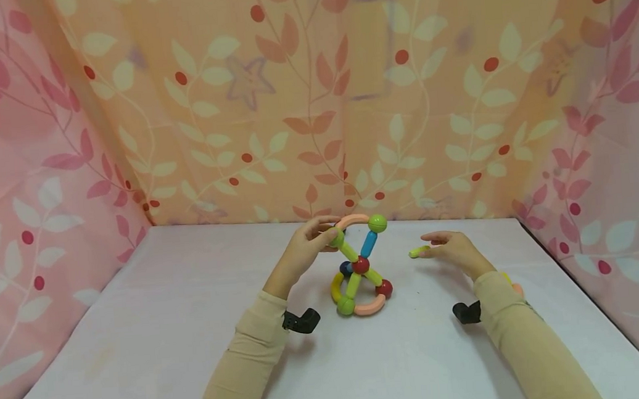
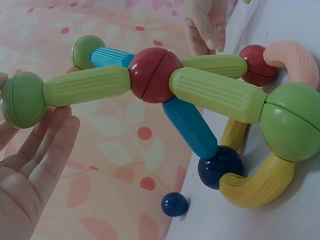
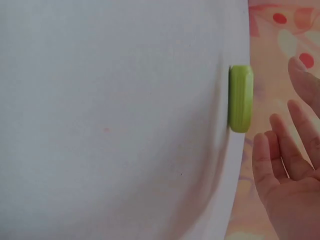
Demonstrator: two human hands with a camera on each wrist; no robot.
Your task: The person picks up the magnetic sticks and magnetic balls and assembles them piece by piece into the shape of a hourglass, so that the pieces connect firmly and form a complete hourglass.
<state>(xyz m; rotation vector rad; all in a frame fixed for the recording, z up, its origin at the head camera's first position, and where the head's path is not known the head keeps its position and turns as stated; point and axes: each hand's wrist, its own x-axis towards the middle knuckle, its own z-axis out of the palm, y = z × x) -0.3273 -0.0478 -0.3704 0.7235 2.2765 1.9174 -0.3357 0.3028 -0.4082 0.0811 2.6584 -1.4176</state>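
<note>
A magnetic stick-and-ball structure stands upright on the table, two rings of pieces meeting at a red centre ball. My left hand grips its upper left green ball, with fingers behind the ball in the left wrist view. Sticks in green, blue, yellow and peach join the balls. To the right of the structure a short green stick lies on the table. My right hand is beside that stick, fingers spread and apart from it in the right wrist view.
A loose dark blue ball rests on the table behind the structure. Peach and yellow pieces lie partly hidden behind the right forearm. Floral cloth hangs along the white table's back and sides.
</note>
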